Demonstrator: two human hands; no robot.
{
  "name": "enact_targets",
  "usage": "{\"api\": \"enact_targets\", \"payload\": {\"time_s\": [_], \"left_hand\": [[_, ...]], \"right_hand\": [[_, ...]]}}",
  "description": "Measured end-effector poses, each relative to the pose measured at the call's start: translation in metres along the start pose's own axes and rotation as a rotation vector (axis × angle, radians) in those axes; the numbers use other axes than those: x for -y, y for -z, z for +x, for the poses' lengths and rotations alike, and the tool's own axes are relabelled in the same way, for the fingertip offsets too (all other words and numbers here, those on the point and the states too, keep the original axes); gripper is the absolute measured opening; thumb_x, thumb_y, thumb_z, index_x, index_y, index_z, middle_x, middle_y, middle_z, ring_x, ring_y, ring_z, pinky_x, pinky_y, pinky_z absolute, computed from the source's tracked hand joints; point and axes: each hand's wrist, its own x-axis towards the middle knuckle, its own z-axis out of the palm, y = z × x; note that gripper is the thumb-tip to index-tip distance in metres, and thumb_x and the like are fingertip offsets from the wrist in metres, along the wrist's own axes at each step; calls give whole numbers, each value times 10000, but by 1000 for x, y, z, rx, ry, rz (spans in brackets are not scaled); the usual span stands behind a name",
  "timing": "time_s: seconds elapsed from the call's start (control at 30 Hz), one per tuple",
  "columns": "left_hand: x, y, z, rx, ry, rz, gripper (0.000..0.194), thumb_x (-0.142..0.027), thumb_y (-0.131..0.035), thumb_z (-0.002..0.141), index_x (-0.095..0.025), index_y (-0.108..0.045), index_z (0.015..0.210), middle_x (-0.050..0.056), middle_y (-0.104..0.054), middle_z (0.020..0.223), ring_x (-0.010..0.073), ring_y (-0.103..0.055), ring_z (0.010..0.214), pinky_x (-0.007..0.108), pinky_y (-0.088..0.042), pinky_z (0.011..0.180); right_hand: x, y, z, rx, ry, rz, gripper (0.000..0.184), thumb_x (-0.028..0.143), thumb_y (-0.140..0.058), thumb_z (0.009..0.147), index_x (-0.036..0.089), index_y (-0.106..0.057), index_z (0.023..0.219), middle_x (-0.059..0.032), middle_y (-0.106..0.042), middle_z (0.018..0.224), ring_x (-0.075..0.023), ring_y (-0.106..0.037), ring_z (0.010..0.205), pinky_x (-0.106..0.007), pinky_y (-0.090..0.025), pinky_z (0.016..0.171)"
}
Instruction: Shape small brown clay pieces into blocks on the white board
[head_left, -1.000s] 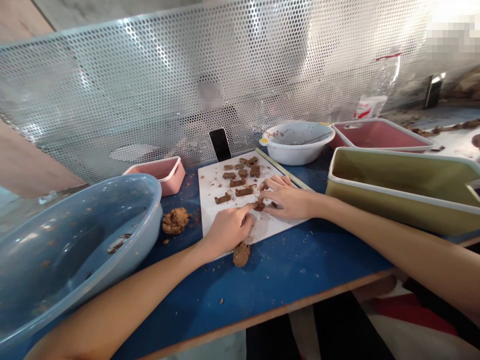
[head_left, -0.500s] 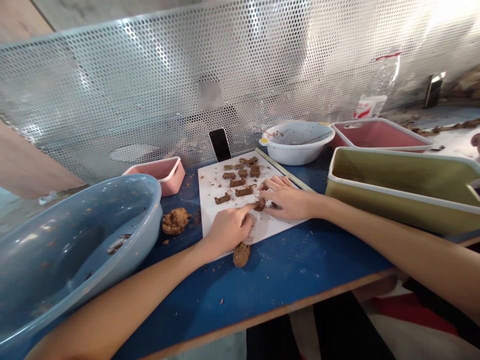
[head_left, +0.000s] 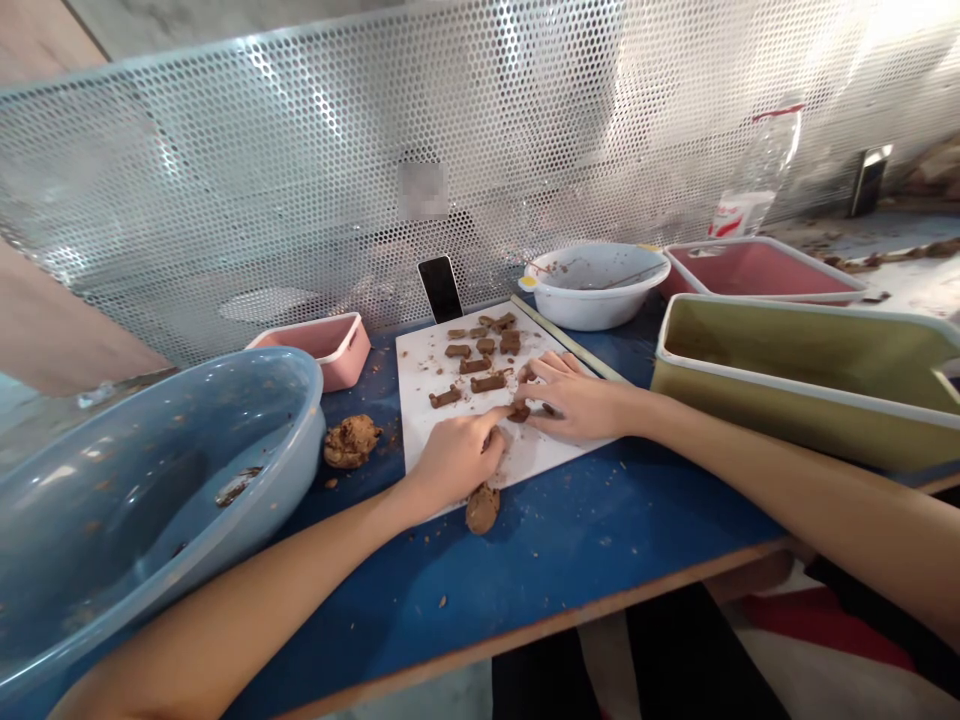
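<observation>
Between my hands, low on a white board (head_left: 420,375), lies a small piece of brown clay (head_left: 518,411). My left hand (head_left: 459,455) presses its index finger against the near left side, with the other fingers curled under. My right hand (head_left: 566,398) closes its thumb and bent fingers around the right side of the same piece. Just beneath my left wrist sits a rounded clay lump (head_left: 482,510) at the board's near edge. Several shaped clay pieces (head_left: 488,383) stand in loose rows farther up the board, with crumbs among them.
A large blue basin (head_left: 300,420) and a rough clay lump (head_left: 352,441) are on the left, a pink box (head_left: 349,355) behind. A phone (head_left: 440,289) leans on the perforated metal screen (head_left: 315,200). On the right are a stick (head_left: 562,336), white basin (head_left: 600,308), green bin (head_left: 750,385) and bottle (head_left: 750,190).
The small clay piece between my fingers has turned slightly and sits a little lower and flatter. Both hands stay in nearly the same place.
</observation>
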Motion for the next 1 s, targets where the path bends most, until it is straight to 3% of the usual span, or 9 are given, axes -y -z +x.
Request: {"api": "enact_targets", "payload": {"time_s": [0.7, 1.0], "left_hand": [[1, 1, -1, 4, 1, -3, 451, -228, -524, 1057, -257, -758, 1441, 29, -789, 793, 221, -728, 712, 305, -550, 742], [1, 0, 0, 9, 2, -5, 458, -232, -557, 1047, -240, -747, 1464, 25, -778, 769, 197, -686, 658, 293, -547, 732]], "right_hand": [[-4, -2, 1, 35, 18, -46, 216, 387, -506, 1101, 251, -673, 1109, -137, -579, 1280, -359, -538, 1229, -592, -439, 1075], [-19, 0, 5, -133, -31, -19, 188, 395, -635, 1079, 223, -684, 1022, -122, -643, 1218, -349, -555, 1215, -558, -418, 1067]]}}
